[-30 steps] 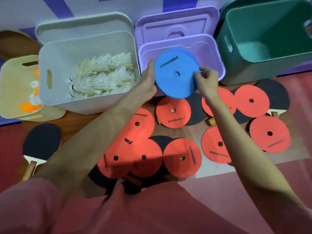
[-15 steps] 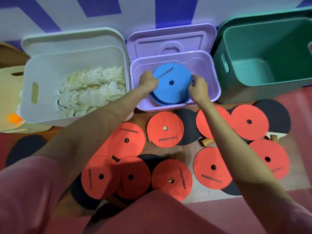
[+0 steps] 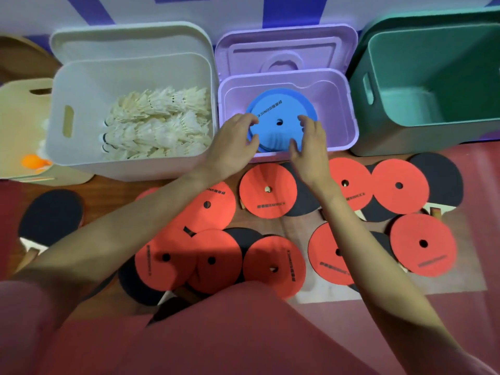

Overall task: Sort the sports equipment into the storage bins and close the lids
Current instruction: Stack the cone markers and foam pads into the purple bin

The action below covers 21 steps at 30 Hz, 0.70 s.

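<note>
Discs: blue stack (image 3: pixel 281 120) now lies inside the purple bin (image 3: pixel 343 109), lowered from above its rim.
Hands: left hand (image 3: pixel 232 147) and right hand (image 3: pixel 308 142) released, fingers loose at the stack's near edges.
Meaning: blue discs sorted; red discs (image 3: pixel 267 190) await, near side.

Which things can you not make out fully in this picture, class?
Head view only:
- Blue discs: how many are stacked; the top one hides the rest.
- Black paddles: handles mostly hidden under red discs.
- Tan bin: cut off by the left edge.
- Disc lettering: blurred.
</note>
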Tool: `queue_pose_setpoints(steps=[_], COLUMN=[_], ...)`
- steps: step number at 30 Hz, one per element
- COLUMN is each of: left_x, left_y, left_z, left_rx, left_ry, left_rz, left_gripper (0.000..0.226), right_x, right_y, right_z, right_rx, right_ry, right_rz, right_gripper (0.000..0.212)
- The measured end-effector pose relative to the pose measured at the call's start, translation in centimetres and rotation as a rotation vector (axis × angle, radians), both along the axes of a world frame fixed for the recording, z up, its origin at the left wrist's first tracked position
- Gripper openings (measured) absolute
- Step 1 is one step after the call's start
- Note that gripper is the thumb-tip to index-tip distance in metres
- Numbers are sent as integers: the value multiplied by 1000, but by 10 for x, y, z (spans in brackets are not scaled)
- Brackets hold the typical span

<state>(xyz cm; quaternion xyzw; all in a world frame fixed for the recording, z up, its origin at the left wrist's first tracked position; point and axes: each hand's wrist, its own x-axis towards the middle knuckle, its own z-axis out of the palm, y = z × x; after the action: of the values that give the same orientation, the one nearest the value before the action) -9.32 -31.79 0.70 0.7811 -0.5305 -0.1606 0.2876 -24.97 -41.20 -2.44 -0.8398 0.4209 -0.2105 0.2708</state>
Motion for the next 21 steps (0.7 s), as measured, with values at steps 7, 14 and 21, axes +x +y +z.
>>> queue_pose_setpoints(steps=[7,14,21], left_x=[12,48,76], left_y=[106,213,298], left_z=[-1,-47,-84], left_rx=[-28,106,435], left_ry=[-24,6,94], left_rz=[20,157,257], left_gripper=[32,26,38], right_x=[6,26,49], right_y=[91,185,258], right_z=[8,-12,-39], right_rx=[-20,101,204], right_ry=[56,221,446], right_rz=[161,329,390], right_gripper=[47,54,48])
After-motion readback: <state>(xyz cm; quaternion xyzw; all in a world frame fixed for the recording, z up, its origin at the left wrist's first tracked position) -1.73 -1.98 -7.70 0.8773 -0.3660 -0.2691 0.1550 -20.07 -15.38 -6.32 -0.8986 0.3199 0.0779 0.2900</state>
